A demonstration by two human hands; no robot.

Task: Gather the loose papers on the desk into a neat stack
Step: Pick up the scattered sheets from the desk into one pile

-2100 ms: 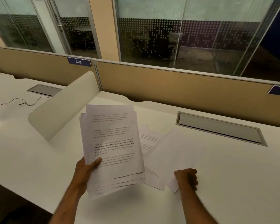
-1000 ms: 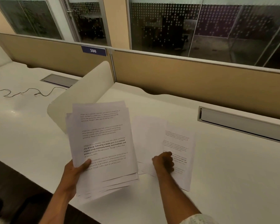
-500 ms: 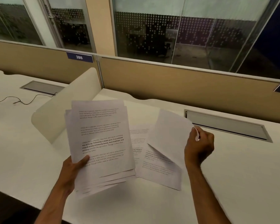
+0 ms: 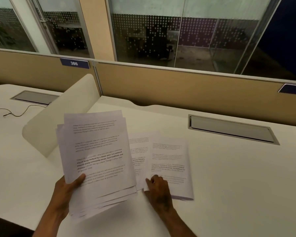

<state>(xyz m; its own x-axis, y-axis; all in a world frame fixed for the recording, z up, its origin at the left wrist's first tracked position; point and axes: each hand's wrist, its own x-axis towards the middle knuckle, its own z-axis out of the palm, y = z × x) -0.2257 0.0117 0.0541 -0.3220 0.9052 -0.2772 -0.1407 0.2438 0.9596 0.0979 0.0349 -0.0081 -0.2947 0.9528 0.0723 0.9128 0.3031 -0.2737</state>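
My left hand [image 4: 67,194] grips a fanned sheaf of printed papers [image 4: 96,154] by its lower left corner, holding it tilted above the white desk [image 4: 229,177]. To its right, two printed sheets lie overlapped on the desk: a right sheet [image 4: 169,158] on top, face up, and a left sheet [image 4: 138,151] partly hidden behind the sheaf. My right hand [image 4: 158,190] rests on the lower left corner of the right sheet, fingers pressed down at its edge. Whether it pinches the paper I cannot tell.
A curved white side divider [image 4: 63,113] stands left of the sheaf. A tan back partition [image 4: 178,88] with a "386" label [image 4: 74,63] bounds the desk. A grey cable hatch [image 4: 232,129] sits at the right rear. A thin cable [image 4: 15,112] lies on the neighbouring desk.
My right hand, which held a sheet lifted in the air, has laid it face up on the desk and now rests at its lower left corner. The sheaf stays in my left hand.
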